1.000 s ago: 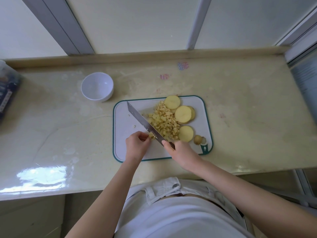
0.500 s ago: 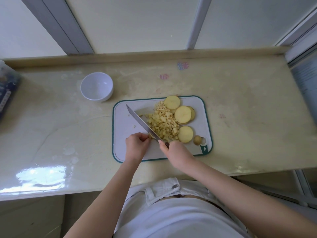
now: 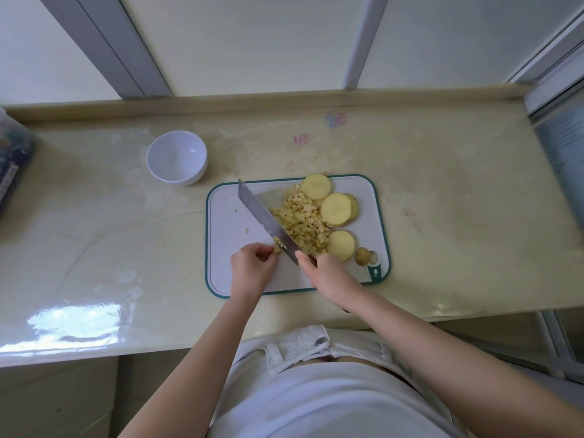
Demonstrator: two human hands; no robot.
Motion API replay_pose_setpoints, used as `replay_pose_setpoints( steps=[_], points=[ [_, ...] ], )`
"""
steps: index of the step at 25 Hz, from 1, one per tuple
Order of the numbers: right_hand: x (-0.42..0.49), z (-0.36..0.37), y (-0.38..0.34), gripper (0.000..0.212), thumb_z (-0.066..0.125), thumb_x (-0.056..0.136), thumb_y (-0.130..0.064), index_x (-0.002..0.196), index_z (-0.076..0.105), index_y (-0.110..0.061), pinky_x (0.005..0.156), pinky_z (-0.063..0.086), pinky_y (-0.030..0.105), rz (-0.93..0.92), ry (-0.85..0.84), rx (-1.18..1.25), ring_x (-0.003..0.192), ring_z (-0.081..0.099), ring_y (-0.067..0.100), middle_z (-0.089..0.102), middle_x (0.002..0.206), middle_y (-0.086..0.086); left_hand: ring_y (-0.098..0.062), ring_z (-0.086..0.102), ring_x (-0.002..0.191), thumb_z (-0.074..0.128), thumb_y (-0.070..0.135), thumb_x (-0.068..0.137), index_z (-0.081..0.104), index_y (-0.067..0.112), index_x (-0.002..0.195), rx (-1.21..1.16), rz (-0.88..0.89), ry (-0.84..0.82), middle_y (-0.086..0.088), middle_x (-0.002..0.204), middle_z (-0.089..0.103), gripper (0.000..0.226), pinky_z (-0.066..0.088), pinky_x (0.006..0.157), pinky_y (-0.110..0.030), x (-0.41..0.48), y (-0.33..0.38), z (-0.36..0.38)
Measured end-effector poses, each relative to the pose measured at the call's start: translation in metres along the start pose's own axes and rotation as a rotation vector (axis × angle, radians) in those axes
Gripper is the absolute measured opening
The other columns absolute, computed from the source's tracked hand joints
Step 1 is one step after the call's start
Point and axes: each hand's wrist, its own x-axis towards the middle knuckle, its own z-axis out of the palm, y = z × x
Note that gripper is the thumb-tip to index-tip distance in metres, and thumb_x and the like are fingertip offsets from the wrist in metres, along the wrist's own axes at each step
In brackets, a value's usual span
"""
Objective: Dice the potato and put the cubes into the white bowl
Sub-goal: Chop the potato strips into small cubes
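Since cut potato is wet and starchy, I'd expect these bits to be light, firm and slippery, and a few look stuck to the blade. My right grip [image 3: 328,276] is wrapped round the handle of the long steel kitchen knife [image 3: 268,222], edge down on the white, teal-rimmed plastic cutting board [image 3: 227,229]. My left grip [image 3: 251,267] is curled, fingertips pinching a small yellow potato remnant [image 3: 278,248] right against the blade's left face. That's a tiny stub to hold, so I'd keep the fingertips tucked back.

Just right of the knife, touching it, sits the heap of pale yellow potato cubes [image 3: 303,222]. Further right are three round potato slices [image 3: 335,209] not yet diced, plus a small skin-on end piece [image 3: 362,256] by the board's hanging hole. For the transfer I'd scoop the cubes on the flat of the blade rather than pinch them.

The round white bowl [image 3: 177,156] stands far-left of the board on the glossy cream surface [image 3: 442,200], well apart, with nothing in it. At the left edge there's a clear plastic tub [image 3: 12,165], contents too blurred to tell.
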Motion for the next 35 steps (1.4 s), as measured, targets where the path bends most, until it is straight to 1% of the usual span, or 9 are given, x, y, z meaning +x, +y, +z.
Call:
replay_pose_setpoints(
  steps=[4, 8, 16, 22, 26, 28, 30, 32, 35],
  points=[
    [-0.007, -0.002, 0.0, 0.055, 0.041, 0.099, -0.044, 0.056, 0.039, -0.009, 0.052, 0.031, 0.031, -0.075, 0.043, -0.029, 0.048, 0.039, 0.018, 0.041, 0.052, 0.005, 0.001, 0.057, 0.068, 0.067, 0.011, 0.08, 0.069, 0.016, 0.084, -0.052, -0.011, 0.025, 0.007, 0.073, 0.064, 0.007, 0.039, 0.063, 0.001, -0.002, -0.004, 0.0],
    [-0.01, 0.001, 0.002, 0.053, 0.041, 0.098, -0.045, 0.064, 0.048, -0.005, 0.058, 0.041, 0.036, -0.081, 0.044, -0.001, 0.055, 0.047, 0.023, 0.048, 0.059, 0.011, -0.003, 0.057, 0.066, 0.066, 0.009, 0.079, 0.067, 0.015, 0.077, -0.024, -0.007, 0.013, 0.009, 0.069, 0.063, 0.007, 0.038, 0.06, 0.0, -0.001, -0.004, -0.001],
    [-0.014, 0.002, 0.002, 0.056, 0.04, 0.098, -0.046, 0.059, 0.044, -0.006, 0.062, 0.047, 0.04, -0.06, 0.018, -0.014, 0.054, 0.046, 0.024, 0.049, 0.058, 0.013, 0.0, 0.054, 0.064, 0.063, 0.005, 0.08, 0.068, 0.014, 0.072, 0.02, -0.001, -0.004, 0.007, 0.068, 0.062, 0.013, 0.037, 0.058, -0.001, 0.0, -0.003, -0.001],
    [-0.013, 0.001, -0.003, 0.057, 0.037, 0.1, -0.045, 0.057, 0.042, -0.007, 0.064, 0.045, 0.038, -0.029, 0.002, -0.025, 0.056, 0.047, 0.024, 0.047, 0.057, 0.011, -0.009, 0.051, 0.06, 0.063, 0.003, 0.079, 0.064, 0.014, 0.067, 0.035, 0.025, -0.031, 0.005, 0.062, 0.059, 0.017, 0.038, 0.055, -0.005, 0.0, -0.003, -0.003],
    [-0.009, 0.002, -0.011, 0.057, 0.036, 0.101, -0.043, 0.055, 0.039, -0.009, 0.06, 0.035, 0.031, -0.015, -0.007, -0.063, 0.054, 0.043, 0.022, 0.042, 0.054, 0.007, -0.018, 0.049, 0.062, 0.063, 0.003, 0.078, 0.065, 0.001, 0.066, 0.064, 0.037, -0.035, -0.014, 0.068, 0.064, 0.012, 0.04, 0.056, -0.019, 0.002, -0.008, 0.0],
    [-0.009, 0.005, -0.013, 0.058, 0.037, 0.101, -0.042, 0.053, 0.037, -0.009, 0.059, 0.032, 0.029, -0.018, 0.003, -0.077, 0.049, 0.039, 0.018, 0.04, 0.052, 0.006, -0.018, 0.049, 0.063, 0.063, 0.003, 0.078, 0.065, 0.0, 0.068, 0.052, 0.034, -0.026, -0.017, 0.071, 0.065, 0.011, 0.043, 0.06, -0.024, 0.002, -0.011, 0.001],
    [-0.008, 0.006, -0.01, 0.058, 0.037, 0.101, -0.042, 0.053, 0.037, -0.009, 0.058, 0.033, 0.031, -0.012, 0.01, -0.065, 0.049, 0.04, 0.019, 0.041, 0.052, 0.006, -0.017, 0.051, 0.064, 0.063, 0.003, 0.079, 0.066, 0.003, 0.068, 0.036, 0.046, -0.022, -0.013, 0.071, 0.066, 0.011, 0.042, 0.059, -0.016, 0.0, -0.01, 0.001],
    [-0.006, 0.005, -0.008, 0.06, 0.036, 0.1, -0.045, 0.053, 0.039, -0.009, 0.061, 0.039, 0.036, 0.004, 0.009, -0.023, 0.053, 0.045, 0.023, 0.045, 0.054, 0.008, -0.016, 0.05, 0.062, 0.062, 0.002, 0.078, 0.063, 0.005, 0.066, 0.042, 0.072, -0.014, -0.01, 0.069, 0.064, 0.013, 0.038, 0.058, -0.011, -0.002, -0.009, 0.002],
    [-0.003, 0.003, -0.006, 0.061, 0.034, 0.1, -0.047, 0.052, 0.038, -0.01, 0.062, 0.043, 0.037, 0.023, 0.018, 0.01, 0.052, 0.045, 0.023, 0.044, 0.053, 0.007, -0.016, 0.05, 0.062, 0.063, 0.003, 0.079, 0.059, 0.007, 0.065, 0.049, 0.08, 0.002, -0.008, 0.067, 0.062, 0.015, 0.037, 0.057, -0.009, -0.004, -0.011, 0.005]
  ],
)
